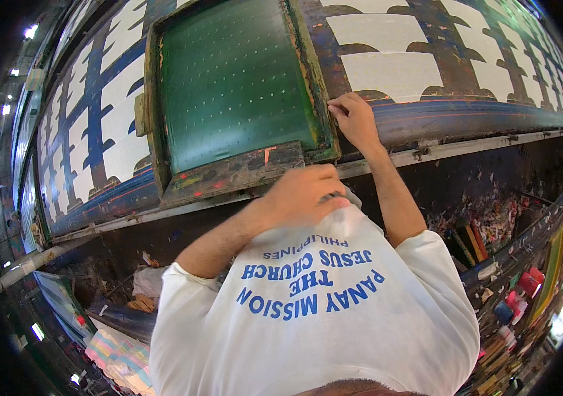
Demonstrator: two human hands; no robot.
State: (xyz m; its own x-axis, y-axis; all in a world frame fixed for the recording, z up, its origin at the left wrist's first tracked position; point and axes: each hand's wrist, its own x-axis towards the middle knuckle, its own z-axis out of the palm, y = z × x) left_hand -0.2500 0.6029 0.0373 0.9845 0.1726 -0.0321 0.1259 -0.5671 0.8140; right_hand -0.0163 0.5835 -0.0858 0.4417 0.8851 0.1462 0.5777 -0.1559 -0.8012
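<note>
In front of me a wooden-framed printing screen (228, 86) with green mesh and rows of small pale dots lies on the long table. My right hand (358, 120) is at its right edge, fingers curled and thumb against the fingertips. Whether something small is pinched there cannot be seen. My left hand (309, 193) is closed in front of my white shirt (321, 317), just below the frame's near right corner. It is slightly blurred, and a dark spot shows among its fingers; what it holds is hidden. A paint-stained wooden strip (235, 168) lies along the frame's near side.
White cut panels (387, 76) lie in rows on the dark table, left and right of the screen. A metal rail (453, 146) runs along the table's near edge. Below right are scraps (492, 218) and red containers (531, 280); below left is a pastel-coloured stack (119, 356).
</note>
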